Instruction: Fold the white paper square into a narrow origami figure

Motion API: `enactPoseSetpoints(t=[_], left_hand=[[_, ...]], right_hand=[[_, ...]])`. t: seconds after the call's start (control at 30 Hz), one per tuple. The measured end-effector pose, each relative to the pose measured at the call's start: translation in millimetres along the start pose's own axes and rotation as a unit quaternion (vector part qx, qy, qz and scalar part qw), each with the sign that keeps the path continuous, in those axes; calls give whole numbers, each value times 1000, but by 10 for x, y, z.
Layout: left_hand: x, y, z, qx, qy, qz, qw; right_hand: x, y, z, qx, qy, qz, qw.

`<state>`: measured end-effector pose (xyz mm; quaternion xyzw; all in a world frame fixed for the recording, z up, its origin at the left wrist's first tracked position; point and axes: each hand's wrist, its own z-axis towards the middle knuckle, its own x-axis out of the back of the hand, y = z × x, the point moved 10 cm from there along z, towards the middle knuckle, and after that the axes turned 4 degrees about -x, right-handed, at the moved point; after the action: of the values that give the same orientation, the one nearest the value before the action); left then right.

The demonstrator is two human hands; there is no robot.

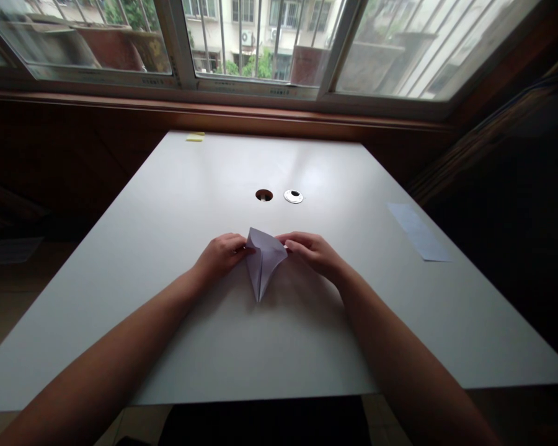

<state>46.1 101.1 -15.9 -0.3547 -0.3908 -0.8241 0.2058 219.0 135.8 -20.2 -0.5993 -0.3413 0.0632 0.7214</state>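
A folded white paper [263, 261], shaped like a kite with its point toward me, lies in the middle of the white table [177, 204]. My left hand [221, 255] pinches the paper's upper left corner, fingers curled. My right hand [310, 250] pinches its upper right corner the same way. Both forearms reach in from the near edge.
A round cable hole [264, 195] and its loose white cap [293, 196] sit just beyond the paper. A strip of white paper [417, 231] lies at the right edge. A small yellow note pad [195, 137] rests at the far left corner. A window runs behind the table.
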Motion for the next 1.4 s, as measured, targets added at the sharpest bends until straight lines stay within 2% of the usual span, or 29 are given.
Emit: enactPoseSetpoints(t=[0.2,0.4,0.5,0.83,1.13,1.27,1.4], left_hand=[[10,194,4,-56,-9,87,995],[-30,268,-8,-77,-26,124,989],[-52,265,-10,-76,-33,127,988],[-85,154,-11,-58,-31,77,995],[-98,78,2,-25,-31,47,998],[-73,76,5,-20,-28,40,999],[-46,55,2,-16,-25,39,999]], right_hand=[[-80,-163,-23,4,-15,-15,1000],[-106,-110,19,29,41,-91,995],[-113,-87,24,44,53,-105,992],[-148,-75,33,52,37,-115,991],[-86,-118,4,66,74,-174,980],[-30,-101,12,40,76,-122,989],[-3,82,34,-49,34,14,998]])
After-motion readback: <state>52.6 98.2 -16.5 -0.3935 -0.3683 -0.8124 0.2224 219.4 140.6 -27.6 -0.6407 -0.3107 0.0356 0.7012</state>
